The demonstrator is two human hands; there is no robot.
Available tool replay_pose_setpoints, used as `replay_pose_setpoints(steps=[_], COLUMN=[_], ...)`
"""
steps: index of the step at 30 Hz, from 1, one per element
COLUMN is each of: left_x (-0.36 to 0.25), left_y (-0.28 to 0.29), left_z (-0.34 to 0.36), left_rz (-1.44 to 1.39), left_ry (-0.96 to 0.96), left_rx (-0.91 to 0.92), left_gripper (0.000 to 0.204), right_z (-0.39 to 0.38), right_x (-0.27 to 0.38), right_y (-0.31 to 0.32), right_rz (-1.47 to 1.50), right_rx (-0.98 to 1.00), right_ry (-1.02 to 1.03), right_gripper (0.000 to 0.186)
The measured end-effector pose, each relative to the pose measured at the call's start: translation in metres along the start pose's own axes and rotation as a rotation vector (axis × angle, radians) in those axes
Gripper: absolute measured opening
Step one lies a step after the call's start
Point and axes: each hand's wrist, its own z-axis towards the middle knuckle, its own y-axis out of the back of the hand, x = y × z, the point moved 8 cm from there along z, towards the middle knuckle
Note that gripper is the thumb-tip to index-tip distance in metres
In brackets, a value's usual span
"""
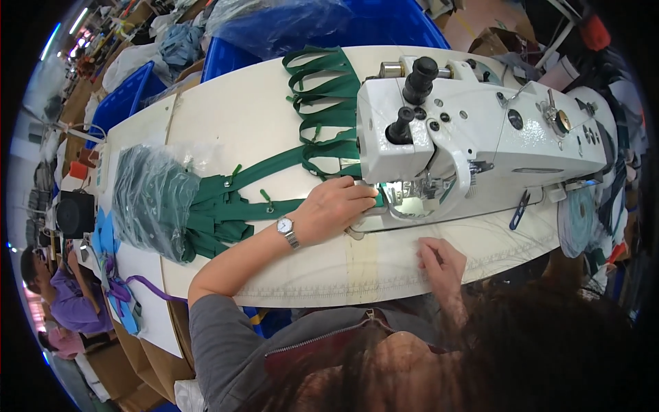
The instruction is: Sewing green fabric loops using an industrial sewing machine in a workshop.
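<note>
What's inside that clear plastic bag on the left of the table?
The plastic bag holds a bundle of green zipper tapes whose ends spill out toward the sewing machine. The glare hides how many.

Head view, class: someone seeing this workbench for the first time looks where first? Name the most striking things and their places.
The white sewing machine dominates the right half of the pale table. Bright green zipper tape runs from a clear plastic bag at the left to the needle, with sewn loops piled behind the machine. The left hand, a wristwatch on its wrist, presses the tape at the presser foot, while the right hand rests on the table's near edge.
</note>
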Motion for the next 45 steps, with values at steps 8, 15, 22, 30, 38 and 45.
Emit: replay_pose_setpoints(steps=[8,15,22,30,38,45], left_x=[0.010,0.017,0.020,0.020,0.016,0.017], left_y=[-0.002,0.002,0.003,0.002,-0.005,-0.003], left_z=[0.009,0.015,0.012,0.011,0.006,0.007], left_rz=[-0.183,-0.208,-0.136,-0.118,-0.131,-0.136], left_ry=[0.127,0.148,0.159,0.128,0.040,0.050], left_rx=[0.121,0.082,0.072,0.022,-0.010,-0.008], left_gripper=[0.017,0.019,0.018,0.019,0.020,0.020], right_z=[0.003,0.003,0.004,0.005,0.003,0.004], right_x=[0.011,0.010,0.012,0.010,0.013,0.015], right_y=[-0.001,0.000,-0.001,-0.001,0.000,-0.001], right_rz=[-0.031,-0.048,-0.058,-0.027,-0.049,-0.079], right_rx=[0.004,-0.014,-0.007,-0.006,-0.015,-0.020], right_ry=[0.059,0.041,0.040,0.039,0.046,0.066], right_gripper=[0.014,0.013,0.014,0.014,0.013,0.013])
